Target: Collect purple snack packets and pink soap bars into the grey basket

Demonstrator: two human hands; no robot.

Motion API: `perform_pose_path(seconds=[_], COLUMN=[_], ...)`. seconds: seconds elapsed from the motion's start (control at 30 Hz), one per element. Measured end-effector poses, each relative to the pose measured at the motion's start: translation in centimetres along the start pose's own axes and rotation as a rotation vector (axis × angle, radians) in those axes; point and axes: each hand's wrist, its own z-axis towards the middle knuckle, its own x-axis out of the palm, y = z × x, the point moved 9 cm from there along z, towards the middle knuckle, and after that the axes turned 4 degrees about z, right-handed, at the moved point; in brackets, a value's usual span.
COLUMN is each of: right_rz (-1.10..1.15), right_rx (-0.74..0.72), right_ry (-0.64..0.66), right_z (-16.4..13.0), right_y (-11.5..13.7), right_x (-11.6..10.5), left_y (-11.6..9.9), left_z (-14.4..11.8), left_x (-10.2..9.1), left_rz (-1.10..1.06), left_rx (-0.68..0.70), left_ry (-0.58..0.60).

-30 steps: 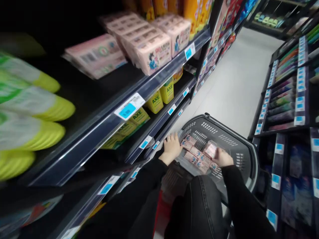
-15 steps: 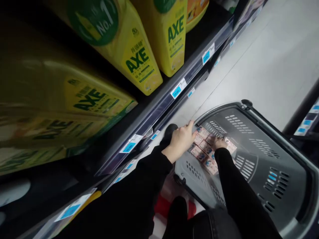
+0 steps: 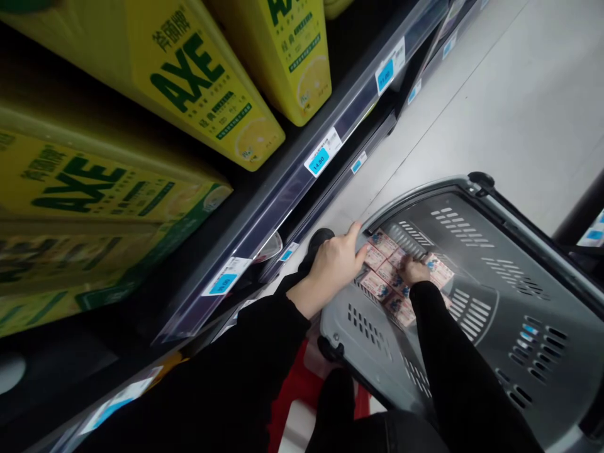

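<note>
A grey shopping basket (image 3: 472,239) with slotted walls stands on the floor. Inside it, several small pink-and-white printed packs (image 3: 377,284) lie side by side at its left end. My left hand (image 3: 330,270) is at the basket's left rim, thumb over the edge beside the packs, and looks closed on the rim. Down inside the basket, my right hand (image 3: 415,272) is on the packs with its fingers curled. One pack (image 3: 438,269) lies right beside that hand. Its fingertips are hidden, so what they pinch does not show.
A dark shelf (image 3: 264,182) runs along the left with large yellow AXE bottles (image 3: 198,75) and blue-and-white price labels (image 3: 323,152). Pale floor (image 3: 533,94) lies beyond the basket. Something red and white (image 3: 302,384) is below, near my legs. Another shelf edge (image 3: 592,226) shows at right.
The view has shifted, so the shelf bottles appear further left and up. Both hands stay at the basket, the left on its rim and the right among the packs.
</note>
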Motion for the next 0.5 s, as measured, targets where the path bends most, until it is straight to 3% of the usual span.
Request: perform_pose_path(seconds=[0.5], right_rz=[0.062], right_rx=[-0.057], right_ry=[-0.135], right_z=[-0.4], right_y=[-1.3], right_x=[1.8], left_y=[0.4], left_z=[0.0], left_x=[-0.1], left_rz=[0.002], left_rx=[-0.023], left_ry=[0.013])
